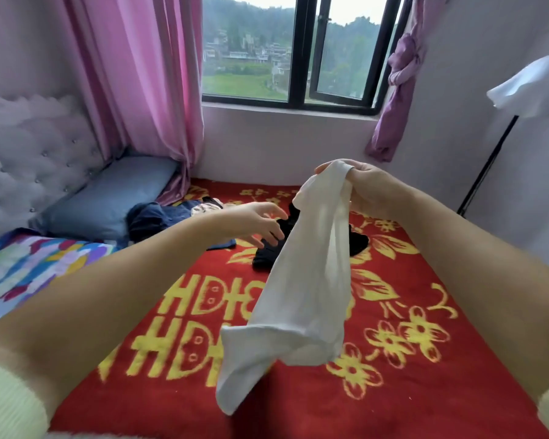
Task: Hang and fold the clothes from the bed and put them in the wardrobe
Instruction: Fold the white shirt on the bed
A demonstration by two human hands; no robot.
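The white garment [311, 274], a thin soft piece whose exact kind we cannot tell, hangs in the air above the bed, pinched at its top edge by our right hand [358, 188], whose fingers close over the fabric while the forearm stretches forward and up. Its lower end flares out and dangles just above the red blanket [425, 391] with yellow flowers and characters. Our left hand [254, 221] reaches toward the cloth with fingers spread and slightly curled, holding nothing, not yet touching it. Behind it lie a black garment [268, 251] and a dark blue garment [152, 218] near the blue pillow [108, 198]. Farther back stand the pink curtain [146, 74] and the window [298, 52].
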